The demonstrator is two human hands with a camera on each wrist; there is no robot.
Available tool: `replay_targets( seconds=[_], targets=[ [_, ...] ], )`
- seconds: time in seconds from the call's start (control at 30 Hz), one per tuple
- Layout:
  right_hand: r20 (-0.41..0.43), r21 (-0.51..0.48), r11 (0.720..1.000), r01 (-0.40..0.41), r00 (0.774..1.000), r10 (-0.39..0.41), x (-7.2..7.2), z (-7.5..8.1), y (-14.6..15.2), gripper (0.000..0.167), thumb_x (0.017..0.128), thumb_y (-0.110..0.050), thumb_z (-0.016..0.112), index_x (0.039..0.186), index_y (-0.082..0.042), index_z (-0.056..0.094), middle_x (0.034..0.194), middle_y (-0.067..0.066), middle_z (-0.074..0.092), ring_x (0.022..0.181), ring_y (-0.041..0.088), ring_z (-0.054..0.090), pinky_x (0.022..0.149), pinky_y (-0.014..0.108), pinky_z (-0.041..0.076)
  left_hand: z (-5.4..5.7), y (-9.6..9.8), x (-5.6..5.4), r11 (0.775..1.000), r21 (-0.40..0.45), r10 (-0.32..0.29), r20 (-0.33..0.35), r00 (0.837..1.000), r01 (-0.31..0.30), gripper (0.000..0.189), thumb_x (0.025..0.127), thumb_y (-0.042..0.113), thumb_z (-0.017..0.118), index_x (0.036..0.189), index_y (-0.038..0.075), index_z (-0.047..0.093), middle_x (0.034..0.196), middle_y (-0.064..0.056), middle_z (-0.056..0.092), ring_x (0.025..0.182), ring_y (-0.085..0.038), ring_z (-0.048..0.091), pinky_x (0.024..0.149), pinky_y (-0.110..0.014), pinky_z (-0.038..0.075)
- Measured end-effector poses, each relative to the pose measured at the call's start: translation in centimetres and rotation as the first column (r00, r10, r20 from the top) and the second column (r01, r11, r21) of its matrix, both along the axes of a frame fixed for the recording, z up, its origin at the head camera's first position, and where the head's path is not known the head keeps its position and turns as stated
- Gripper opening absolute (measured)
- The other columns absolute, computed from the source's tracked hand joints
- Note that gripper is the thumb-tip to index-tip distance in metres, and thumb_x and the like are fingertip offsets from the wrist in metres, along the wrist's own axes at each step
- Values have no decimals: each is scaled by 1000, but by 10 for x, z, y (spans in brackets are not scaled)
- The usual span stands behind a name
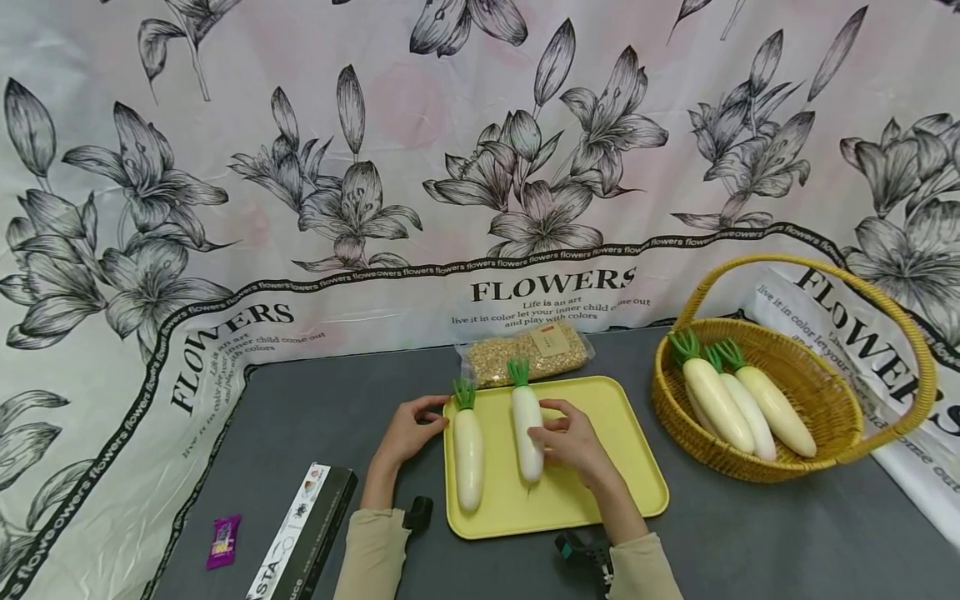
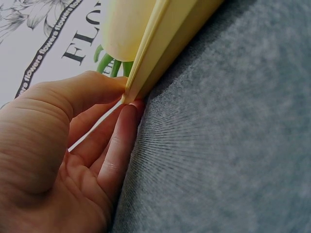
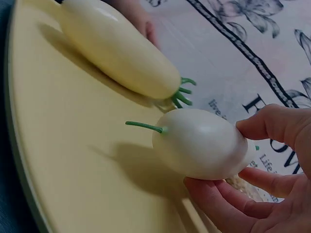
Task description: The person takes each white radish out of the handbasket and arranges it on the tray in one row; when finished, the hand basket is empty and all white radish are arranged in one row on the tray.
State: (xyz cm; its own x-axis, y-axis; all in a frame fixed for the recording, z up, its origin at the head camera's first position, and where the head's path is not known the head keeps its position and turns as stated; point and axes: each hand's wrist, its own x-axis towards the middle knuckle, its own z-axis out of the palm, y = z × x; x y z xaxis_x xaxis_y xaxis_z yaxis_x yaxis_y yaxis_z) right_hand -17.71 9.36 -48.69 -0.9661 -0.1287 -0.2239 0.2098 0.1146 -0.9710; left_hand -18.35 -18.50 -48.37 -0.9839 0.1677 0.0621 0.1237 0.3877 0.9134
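From my end, the step in hand looks like placing the white radish point(image 1: 527, 421), which is held over the yellow tray point(image 1: 607, 442) just off its centre toward ten o'clock; the right-wrist view shows its blunt end raised, with a shadow beneath. The right hand point(image 1: 573, 442) has it clamped, thumb on one side and fingertips opposite, spread only as wide as its body. The left hand point(image 1: 408, 429) pinches the tray's rim near ten o'clock, thumb above and a finger below. I'd keep that rim steady, lower the radish level and let the fingers part only once its whole length bears. I'd also leave a gap from the second radish point(image 1: 469, 458) at nine o'clock, and ease the green top point(image 1: 517, 372) toward six, since it reaches over the far rim.
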Motion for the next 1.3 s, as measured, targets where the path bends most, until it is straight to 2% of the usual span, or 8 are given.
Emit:
replay_targets(
  seconds=[0.13,0.43,0.67,0.8,1.1,1.3],
  targets=[
    [5,41,999,-14,1000,14,3,0,-13,53,87,-5,72,136,-1,53,104,23,57,83,27,63,64,40,56,0,-1,0,1000,-4,12,-2,1000,-12,36,90,-2,67,125,-8,63,123,-26,63,95,-37,66,81,-44,52],
    [-29,45,997,-66,997,67,9,0,-33,54,85,-4,74,134,1,53,96,19,58,76,25,62,58,38,55,-1,-1,-1,1000,-14,18,12,1000,-18,35,91,-2,67,125,-8,63,123,-26,62,96,-38,66,80,-41,53],
    [-36,71,994,-78,996,81,12,-2,-43,54,84,-4,76,133,2,54,93,18,59,72,24,62,57,37,55,-36,-4,-19,997,-12,74,0,997,-74,36,89,0,70,125,-1,66,120,-20,65,93,-33,67,80,-45,52],
    [-43,120,989,-82,995,88,13,-3,-45,54,83,-8,78,131,2,55,93,16,60,73,23,62,59,37,55,-42,-8,-22,998,-13,59,5,998,-59,36,90,4,70,125,4,68,119,-15,67,92,-27,68,79,-41,52],
    [-56,153,985,-81,994,91,13,1,-42,48,86,-15,76,127,3,58,103,19,61,78,24,63,61,38,56,-38,-7,-20,999,-17,49,-12,999,-49,36,90,3,70,126,1,67,120,-17,66,93,-29,68,79,-41,52],
    [-63,132,989,-70,995,79,11,2,-37,45,88,-13,73,127,5,59,103,20,61,78,25,63,60,40,56,-13,0,-7,1000,-8,30,-5,1000,-30,36,90,-3,66,126,-8,63,123,-26,63,97,-39,66,81,-45,52]
  ],
)
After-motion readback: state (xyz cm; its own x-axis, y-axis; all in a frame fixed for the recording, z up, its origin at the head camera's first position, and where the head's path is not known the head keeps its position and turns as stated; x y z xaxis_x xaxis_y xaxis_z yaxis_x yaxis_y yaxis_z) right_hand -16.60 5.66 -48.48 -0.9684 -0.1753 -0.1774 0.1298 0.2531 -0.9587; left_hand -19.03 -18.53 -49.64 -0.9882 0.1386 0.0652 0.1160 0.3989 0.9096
